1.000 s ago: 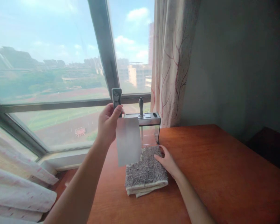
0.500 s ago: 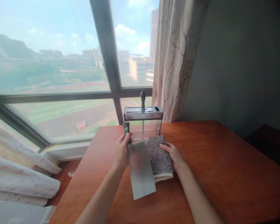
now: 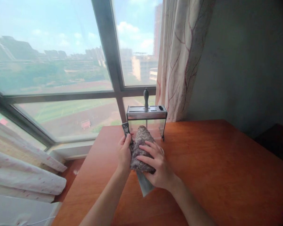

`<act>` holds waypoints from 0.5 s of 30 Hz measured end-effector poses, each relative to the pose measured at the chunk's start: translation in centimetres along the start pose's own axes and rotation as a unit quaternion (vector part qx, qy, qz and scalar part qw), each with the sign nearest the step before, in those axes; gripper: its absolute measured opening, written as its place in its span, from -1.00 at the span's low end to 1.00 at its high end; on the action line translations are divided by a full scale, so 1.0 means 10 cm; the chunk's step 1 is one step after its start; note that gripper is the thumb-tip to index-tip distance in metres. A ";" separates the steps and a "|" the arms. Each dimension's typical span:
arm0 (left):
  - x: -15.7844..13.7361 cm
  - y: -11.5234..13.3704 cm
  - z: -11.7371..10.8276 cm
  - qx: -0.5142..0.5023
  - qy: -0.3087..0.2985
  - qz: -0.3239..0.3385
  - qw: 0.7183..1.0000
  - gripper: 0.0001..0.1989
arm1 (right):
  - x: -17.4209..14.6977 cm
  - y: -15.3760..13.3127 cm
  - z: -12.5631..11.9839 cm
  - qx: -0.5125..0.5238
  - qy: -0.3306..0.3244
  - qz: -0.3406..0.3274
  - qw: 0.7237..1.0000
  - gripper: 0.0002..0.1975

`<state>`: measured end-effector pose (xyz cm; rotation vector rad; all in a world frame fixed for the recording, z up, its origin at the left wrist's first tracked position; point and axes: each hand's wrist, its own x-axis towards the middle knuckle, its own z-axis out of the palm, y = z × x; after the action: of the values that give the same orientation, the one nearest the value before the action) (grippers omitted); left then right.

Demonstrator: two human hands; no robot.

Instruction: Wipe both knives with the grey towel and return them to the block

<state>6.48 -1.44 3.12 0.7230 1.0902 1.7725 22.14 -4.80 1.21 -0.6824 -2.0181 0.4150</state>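
Observation:
My left hand is closed around the black handle of a cleaver, held above the table with its blade pointing down toward me. A fuzzy grey-brown cloth lies over most of the blade, so only the lower end of the metal shows. My right hand presses the cloth onto the blade, its fingers bent over it from the right. Its thumb is mostly hidden. Just behind the cloth stands a knife holder with a metal top and clear sides; a dark handle sticks up from it.
Both hands work over a reddish-brown wooden table. A large window rises beyond its far left edge. Patterned curtains hang at the back and at the lower left.
My right hand has brought the cloth left onto the blade, covering much of it. Earlier the cloth was beside the blade. My left hand keeps its hold on the cleaver, whose handle leans slightly further left.

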 end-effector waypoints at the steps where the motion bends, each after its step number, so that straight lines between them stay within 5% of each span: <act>1: 0.01 0.02 -0.02 0.017 0.012 0.012 1.000 -0.67 | 0.00 -0.03 0.05 -0.035 -0.018 -0.016 0.999 -0.49; 9: 0.19 0.16 -0.17 -0.077 0.122 0.078 0.986 -0.71 | -0.03 -0.15 0.05 -0.054 -0.113 -0.045 0.991 -0.52; 15: 0.15 0.14 -0.15 -0.098 0.090 0.065 0.989 -0.68 | -0.04 -0.02 0.13 0.011 -0.040 -0.015 0.999 -0.54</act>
<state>4.06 -0.91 3.73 0.5323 0.9868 2.0564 21.07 -5.25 0.41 -0.6307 -2.0930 0.4520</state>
